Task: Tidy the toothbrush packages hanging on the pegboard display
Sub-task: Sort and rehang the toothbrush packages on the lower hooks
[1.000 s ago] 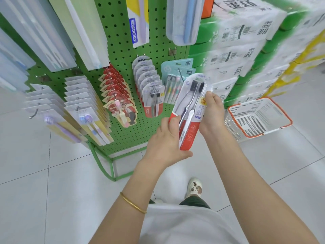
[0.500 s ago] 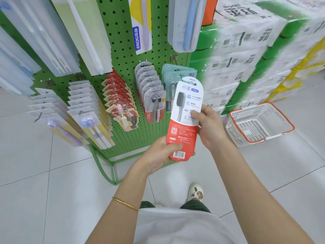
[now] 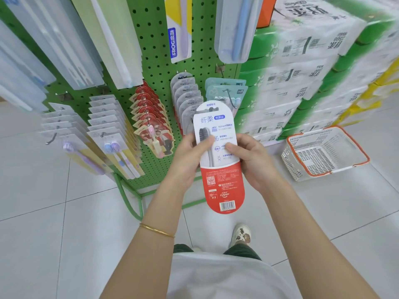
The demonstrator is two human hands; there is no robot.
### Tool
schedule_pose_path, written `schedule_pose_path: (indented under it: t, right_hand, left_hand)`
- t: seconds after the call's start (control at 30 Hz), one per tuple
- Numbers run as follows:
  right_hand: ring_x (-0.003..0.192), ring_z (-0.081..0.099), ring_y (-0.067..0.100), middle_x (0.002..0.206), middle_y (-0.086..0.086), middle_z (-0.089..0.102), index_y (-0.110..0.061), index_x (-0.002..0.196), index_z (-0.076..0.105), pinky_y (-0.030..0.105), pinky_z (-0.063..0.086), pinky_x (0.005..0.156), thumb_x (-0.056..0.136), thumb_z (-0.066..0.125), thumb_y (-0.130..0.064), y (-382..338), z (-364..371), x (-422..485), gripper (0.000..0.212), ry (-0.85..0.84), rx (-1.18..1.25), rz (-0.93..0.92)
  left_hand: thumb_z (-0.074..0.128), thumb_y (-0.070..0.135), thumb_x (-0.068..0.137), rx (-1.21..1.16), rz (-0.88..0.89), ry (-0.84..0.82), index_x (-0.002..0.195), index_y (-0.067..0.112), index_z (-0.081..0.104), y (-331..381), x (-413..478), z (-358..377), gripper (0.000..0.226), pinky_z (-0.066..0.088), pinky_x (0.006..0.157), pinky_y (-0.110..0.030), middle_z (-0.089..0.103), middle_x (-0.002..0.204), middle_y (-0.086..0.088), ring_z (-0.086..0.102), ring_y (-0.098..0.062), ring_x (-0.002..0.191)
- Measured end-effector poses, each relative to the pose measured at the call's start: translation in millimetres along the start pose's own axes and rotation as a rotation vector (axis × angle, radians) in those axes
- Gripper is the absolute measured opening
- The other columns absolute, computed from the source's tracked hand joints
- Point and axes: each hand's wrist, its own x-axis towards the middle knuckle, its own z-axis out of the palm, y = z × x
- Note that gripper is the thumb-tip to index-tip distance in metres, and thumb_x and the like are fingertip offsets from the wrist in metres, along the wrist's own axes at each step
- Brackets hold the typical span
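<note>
Pegboard (image 3: 151,61): 1, green, on a green tube frame, standing on a tiled floor.
Wrapped paper packs (image 3: 302,72): stacked wall to the R of the board; blurred, no count poss.
Basket (image 3: 323,154): 1, white w/ orange rim, on the floor beside the paper packs.
Upper row on the board: long pale packs, blurred. Legible ones are 1 yellow-and-blue pack (image 3: 179,29) and 1 clear case (image 3: 237,29) w/ a blue brush.
Lower row: 5 hanging stacks. L to R: white stack (image 3: 58,121), white-yellow stack (image 3: 105,119), red stack (image 3: 149,117), grey stack (image 3: 185,98), teal stack (image 3: 224,89) (2 cards seen). Cards overlap, so no exact counts for the others.
Toothbrush package (image 3: 220,169): 1, off the board, held near upright in front of the grey stack; printed back to the camera, white top, red bottom, barcode lowest.
Left hand (image 3: 190,156): clamped on the package's L edge, thumb on the face, fingers behind.
Right hand (image 3: 252,160): clamped on the R edge, thumb on the face.
Bracelet (image 3: 156,230): 1, gold, L wrist.
</note>
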Motion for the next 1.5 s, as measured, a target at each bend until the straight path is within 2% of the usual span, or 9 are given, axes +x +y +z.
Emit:
schedule_pose_path:
  t: [0.2,0.47,0.57,0.67,0.97,1.13,1.23,1.33,1.5]
  right_hand:
    - [0.075,0.068,0.017,0.090,0.003,0.073,-0.012,0.097,0.065,0.030,0.053,0.067,0.072,0.066,-0.015,1,-2,1,0.026,-0.073,-0.002,0.029]
    - [0.073,0.067,0.015,0.091,0.003,0.072,-0.012,0.098,0.063,0.028,0.052,0.063,0.076,0.073,-0.020,10,-7,3,0.025,-0.178,-0.044,0.130]
    - [0.089,0.063,0.020,0.107,0.009,0.067,-0.009,0.111,0.059,0.030,0.052,0.074,0.062,0.083,-0.050,19,-4,4,0.068,-0.220,0.002,0.249]
    - [0.111,0.047,0.034,0.137,0.031,0.044,0.006,0.134,0.035,0.047,0.037,0.093,0.063,0.082,-0.053,27,2,3,0.103,-0.245,0.076,0.311]
    - [0.114,0.054,0.029,0.123,0.019,0.056,-0.001,0.130,0.050,0.045,0.043,0.098,0.057,0.081,-0.061,29,6,19,0.099,-0.378,-0.028,0.293]
    - [0.113,0.056,0.018,0.128,0.010,0.055,-0.011,0.128,0.049,0.038,0.047,0.099,0.059,0.081,-0.050,34,7,35,0.085,-0.100,-0.314,0.197]
    - [0.094,0.052,0.008,0.108,-0.005,0.053,-0.017,0.115,0.047,0.012,0.041,0.076,0.070,0.082,-0.031,34,19,42,0.058,0.108,-0.618,0.077]
    - [0.082,0.051,0.014,0.086,-0.008,0.045,-0.019,0.093,0.044,0.026,0.047,0.074,0.061,0.084,-0.039,49,26,54,0.055,0.238,-0.770,-0.031]
    - [0.101,0.047,0.026,0.101,0.000,0.037,-0.005,0.113,0.043,0.042,0.047,0.088,0.056,0.084,-0.046,76,26,72,0.082,0.355,-0.906,-0.044]
  left_hand:
    - [0.065,0.017,0.089,0.118,0.215,0.117,0.113,0.011,0.058,14,12,1,0.026,0.056,0.073,-0.030,0.068,0.107,-0.002,0.068,-0.013,0.093]
    - [0.054,0.027,0.096,0.090,0.227,0.262,0.095,0.018,0.063,-2,16,3,0.014,0.053,0.080,-0.039,0.069,0.097,-0.003,0.065,-0.013,0.087]
    - [0.050,0.024,0.098,0.032,0.153,0.253,0.103,0.012,0.063,-4,19,2,0.018,0.051,0.087,-0.042,0.067,0.101,-0.007,0.062,-0.015,0.089]
    - [0.045,0.022,0.100,-0.020,0.116,0.239,0.106,0.011,0.060,-4,21,4,0.020,0.052,0.083,-0.037,0.066,0.101,-0.006,0.062,-0.013,0.087]
    - [0.046,0.023,0.099,0.263,0.218,0.195,0.102,0.022,0.060,4,30,1,0.014,0.045,0.077,-0.010,0.060,0.095,0.014,0.057,0.008,0.082]
    - [0.049,0.020,0.097,0.332,0.205,0.339,0.114,0.017,0.059,3,41,-14,0.020,0.049,0.093,-0.036,0.064,0.111,0.000,0.060,-0.013,0.102]
    - [0.049,0.017,0.096,0.333,0.172,0.392,0.112,0.019,0.060,5,47,-20,0.019,0.049,0.094,-0.039,0.064,0.111,0.001,0.060,-0.013,0.103]
    - [0.048,0.013,0.096,0.334,0.170,0.396,0.104,0.026,0.058,9,49,-22,0.018,0.050,0.094,-0.038,0.064,0.112,0.002,0.059,-0.011,0.103]
    - [0.048,0.011,0.095,0.338,0.189,0.408,0.104,0.027,0.056,14,53,-28,0.019,0.050,0.092,-0.036,0.063,0.110,0.001,0.058,-0.012,0.097]
